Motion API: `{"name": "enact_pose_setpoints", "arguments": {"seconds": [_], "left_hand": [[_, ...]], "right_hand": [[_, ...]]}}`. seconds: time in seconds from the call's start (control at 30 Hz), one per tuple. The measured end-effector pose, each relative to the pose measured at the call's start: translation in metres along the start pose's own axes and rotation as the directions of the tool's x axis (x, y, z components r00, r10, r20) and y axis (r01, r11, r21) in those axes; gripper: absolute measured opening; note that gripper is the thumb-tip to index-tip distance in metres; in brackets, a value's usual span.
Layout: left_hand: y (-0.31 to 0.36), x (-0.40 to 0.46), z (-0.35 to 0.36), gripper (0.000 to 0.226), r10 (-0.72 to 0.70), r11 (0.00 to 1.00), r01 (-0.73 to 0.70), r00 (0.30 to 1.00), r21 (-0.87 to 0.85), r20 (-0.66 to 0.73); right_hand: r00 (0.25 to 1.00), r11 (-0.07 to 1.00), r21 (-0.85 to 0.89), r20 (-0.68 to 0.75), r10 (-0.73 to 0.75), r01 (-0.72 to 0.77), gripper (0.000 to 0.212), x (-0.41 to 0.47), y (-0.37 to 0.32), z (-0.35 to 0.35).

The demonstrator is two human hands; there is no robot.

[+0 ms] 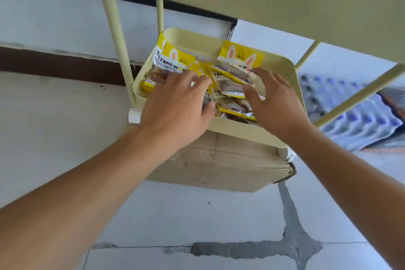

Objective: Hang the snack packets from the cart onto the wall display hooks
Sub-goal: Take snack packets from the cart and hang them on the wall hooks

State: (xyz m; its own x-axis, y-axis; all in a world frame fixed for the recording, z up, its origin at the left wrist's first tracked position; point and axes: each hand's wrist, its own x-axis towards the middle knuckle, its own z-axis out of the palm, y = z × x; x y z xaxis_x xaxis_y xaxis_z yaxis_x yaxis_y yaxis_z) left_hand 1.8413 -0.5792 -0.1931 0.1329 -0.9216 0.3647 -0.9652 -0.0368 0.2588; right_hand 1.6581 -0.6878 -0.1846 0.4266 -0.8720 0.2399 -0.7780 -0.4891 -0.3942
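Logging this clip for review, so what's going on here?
A person is reaching with both hands into the lower tray of a pale yellow cart, which holds a pile of yellow snack packets. The left hand rests spread over the packets on the left side. The right hand has its fingers and thumb around a packet in the middle of the pile. No packet has left the tray, and the wall hooks are out of view. A cardboard box sits under the tray.
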Motion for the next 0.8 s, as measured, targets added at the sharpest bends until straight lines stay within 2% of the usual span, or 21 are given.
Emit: {"name": "enact_pose_setpoints", "arguments": {"seconds": [0.1,0.23,0.47,0.63,0.8], "left_hand": [[0.007,-0.005,-0.002,0.048,-0.013,1.000,0.013,0.998,0.008,0.053],[0.004,-0.010,-0.006,0.041,-0.043,0.999,0.043,0.999,-0.018,0.018],[0.006,0.000,0.002,0.041,-0.029,0.999,0.028,0.999,-0.039,-0.014],[0.005,0.003,0.007,0.040,-0.072,0.993,0.069,0.997,-0.093,-0.036],[0.002,0.004,0.012,0.041,-0.063,0.997,0.063,0.998,-0.037,0.006]], "right_hand": [[0.998,0.999,-0.001,0.047,0.047,-0.047,0.050,0.013,0.007,0.002],[0.988,0.996,-0.024,0.128,0.086,-0.083,0.052,0.040,0.003,0.006],[0.961,0.985,-0.139,0.246,0.130,-0.097,0.062,0.087,0.005,0.029],[0.927,0.978,-0.192,0.347,0.143,-0.079,0.065,0.108,0.004,0.038],[0.927,0.951,-0.307,0.340,0.156,-0.047,0.049,0.115,0.010,0.050]]}}
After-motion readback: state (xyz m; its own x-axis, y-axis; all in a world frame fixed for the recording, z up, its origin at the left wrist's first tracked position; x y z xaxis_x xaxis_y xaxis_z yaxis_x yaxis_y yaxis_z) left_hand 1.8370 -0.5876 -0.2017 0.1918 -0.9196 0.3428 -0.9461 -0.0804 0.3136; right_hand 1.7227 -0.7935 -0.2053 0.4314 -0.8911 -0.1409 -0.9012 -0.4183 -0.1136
